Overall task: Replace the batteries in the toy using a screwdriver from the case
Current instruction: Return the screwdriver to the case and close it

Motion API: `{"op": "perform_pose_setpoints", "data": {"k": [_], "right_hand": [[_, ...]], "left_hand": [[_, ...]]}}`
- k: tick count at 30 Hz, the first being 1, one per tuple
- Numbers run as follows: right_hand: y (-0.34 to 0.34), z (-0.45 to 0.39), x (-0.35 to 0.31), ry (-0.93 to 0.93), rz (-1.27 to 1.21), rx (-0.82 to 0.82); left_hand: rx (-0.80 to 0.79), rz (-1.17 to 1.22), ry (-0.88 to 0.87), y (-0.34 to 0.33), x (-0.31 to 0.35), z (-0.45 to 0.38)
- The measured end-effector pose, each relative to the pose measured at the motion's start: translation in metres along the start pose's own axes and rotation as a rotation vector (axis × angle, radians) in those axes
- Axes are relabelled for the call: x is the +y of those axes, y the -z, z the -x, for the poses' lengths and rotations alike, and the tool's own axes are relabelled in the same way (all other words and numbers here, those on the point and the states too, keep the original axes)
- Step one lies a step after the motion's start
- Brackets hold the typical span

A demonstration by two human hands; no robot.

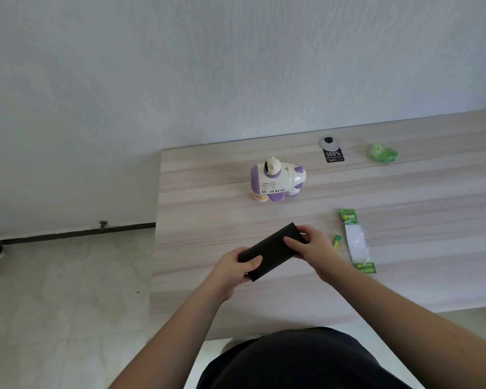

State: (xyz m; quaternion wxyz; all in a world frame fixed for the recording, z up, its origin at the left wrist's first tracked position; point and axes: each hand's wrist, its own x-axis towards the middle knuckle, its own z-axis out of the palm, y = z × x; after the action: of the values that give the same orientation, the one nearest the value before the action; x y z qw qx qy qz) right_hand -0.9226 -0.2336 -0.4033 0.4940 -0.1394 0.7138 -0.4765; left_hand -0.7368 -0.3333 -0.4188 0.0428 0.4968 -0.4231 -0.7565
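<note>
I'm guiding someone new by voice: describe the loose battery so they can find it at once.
On the wooden table, look just right of the right hand holding the black case. The loose battery lies between that hand and the battery pack: small, yellow-green, unwrapped.

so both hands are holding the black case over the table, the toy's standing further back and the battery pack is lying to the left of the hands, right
Not quite. The head view shows the battery pack lying to the right of the hands, not the left, with a loose battery beside it. The rest holds: the left hand and right hand both grip the black case over the table, and the toy stands further back.
</note>
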Motion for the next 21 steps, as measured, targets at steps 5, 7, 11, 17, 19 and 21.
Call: {"op": "perform_pose_setpoints", "data": {"k": [5, 7, 11, 17, 19, 21], "right_hand": [[-0.011, -0.009, 0.006, -0.03, 0.076, 0.0], [-0.017, -0.012, 0.009, -0.03, 0.114, 0.037], [-0.021, -0.014, 0.011, -0.06, 0.154, 0.118], [0.005, -0.004, 0.025, -0.061, 0.181, 0.226], [0.017, 0.002, 0.029, -0.041, 0.181, 0.281], [0.03, 0.008, 0.032, -0.034, 0.169, 0.347]], "left_hand": [[-0.038, -0.835, -0.155, 0.017, 0.006, -0.016], [-0.099, -0.898, -0.15, 0.017, 0.007, -0.023], [-0.179, -0.799, -0.049, 0.018, 0.004, -0.036], [-0.096, -0.644, -0.08, 0.017, -0.014, -0.051], [-0.06, -0.69, -0.098, 0.017, -0.02, -0.057], [-0.017, -0.762, -0.124, 0.016, -0.024, -0.064]]}}
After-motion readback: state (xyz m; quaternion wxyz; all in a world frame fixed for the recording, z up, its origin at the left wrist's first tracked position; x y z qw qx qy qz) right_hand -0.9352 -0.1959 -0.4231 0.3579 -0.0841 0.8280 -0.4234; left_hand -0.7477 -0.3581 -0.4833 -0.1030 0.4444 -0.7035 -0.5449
